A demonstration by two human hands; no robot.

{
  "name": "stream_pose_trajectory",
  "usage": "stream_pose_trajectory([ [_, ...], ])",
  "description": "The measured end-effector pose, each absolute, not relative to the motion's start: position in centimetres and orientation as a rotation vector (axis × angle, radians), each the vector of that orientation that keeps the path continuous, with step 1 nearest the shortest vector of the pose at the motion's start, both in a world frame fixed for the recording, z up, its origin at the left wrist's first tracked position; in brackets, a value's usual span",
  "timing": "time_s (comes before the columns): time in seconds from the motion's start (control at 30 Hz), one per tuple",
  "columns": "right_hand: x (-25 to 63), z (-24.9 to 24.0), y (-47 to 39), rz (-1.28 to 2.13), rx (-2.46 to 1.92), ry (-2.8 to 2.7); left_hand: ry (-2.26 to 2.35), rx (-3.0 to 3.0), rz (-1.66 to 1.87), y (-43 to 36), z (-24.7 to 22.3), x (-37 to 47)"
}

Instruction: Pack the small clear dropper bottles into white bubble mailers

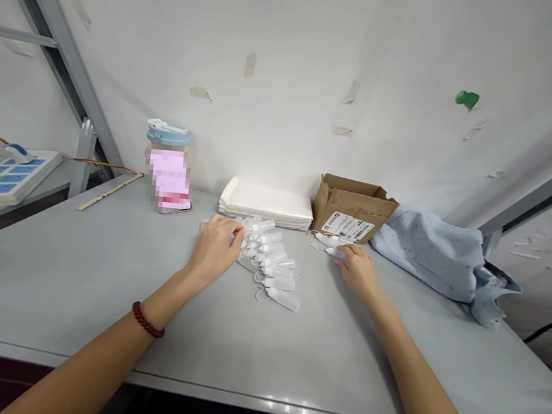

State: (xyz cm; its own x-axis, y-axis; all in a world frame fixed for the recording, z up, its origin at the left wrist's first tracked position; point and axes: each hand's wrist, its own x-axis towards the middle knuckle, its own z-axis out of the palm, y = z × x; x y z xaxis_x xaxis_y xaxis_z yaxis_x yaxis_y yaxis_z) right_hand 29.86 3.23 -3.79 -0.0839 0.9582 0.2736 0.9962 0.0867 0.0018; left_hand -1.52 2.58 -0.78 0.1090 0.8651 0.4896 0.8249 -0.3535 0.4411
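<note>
Behind everything stands a white wall (297,33) with scraps of tape on it, and before it a smooth grey tabletop (100,307). Take the heap of small translucent white plastic bottles (275,259) near the table's middle as a clock's centre, twelve toward the wall.

At nine o'clock, the left hand (216,243) is at the heap's edge, fingers bent and thumb near the forefinger; whether it pinches a bottle I cannot tell. A dark red braided bracelet (148,319) circles that wrist. At three o'clock, the right hand (358,270) has curved fingers against a pair of similar bottles (327,239) lying apart from the heap; I cannot tell whether the grip is firm.

The heaped bottles are slim and cloudy, with paler caps, and thin white loops show on several. They lie on their sides, overlapping at the top and spreading toward five o'clock, most bodies pointing to the right.

At twelve lies a flat stack of white envelope-like packets (266,203). At two, just behind the pair, sits an open brown cardboard box (351,208) with a printed white label. Beyond the right hand, near three, a pale blue speckled cloth (427,254) is bunched up. At ten stands a cup with a light blue lid (169,135), its front blurred. Farther out, between nine and ten, lies a thin yellowish strip (110,192).
</note>
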Motion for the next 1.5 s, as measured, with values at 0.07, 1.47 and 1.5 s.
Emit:
stream_pose_trajectory([
  [0.07, 29.8, -3.6, 3.2, -0.266, -1.999, -2.160, 1.739, 2.259, 1.090, 2.7, -0.8, -1.6],
  [1.47, 22.8, -0.4, -2.3, 0.462, -1.163, -1.854, 1.219, 2.109, 1.126, 0.1, 0.0, 0.6],
  [1.5, 22.7, -0.4, -2.3, 0.459, -1.159, -1.856, 1.214, 2.105, 1.116, 0.1, 0.0, 0.6],
])
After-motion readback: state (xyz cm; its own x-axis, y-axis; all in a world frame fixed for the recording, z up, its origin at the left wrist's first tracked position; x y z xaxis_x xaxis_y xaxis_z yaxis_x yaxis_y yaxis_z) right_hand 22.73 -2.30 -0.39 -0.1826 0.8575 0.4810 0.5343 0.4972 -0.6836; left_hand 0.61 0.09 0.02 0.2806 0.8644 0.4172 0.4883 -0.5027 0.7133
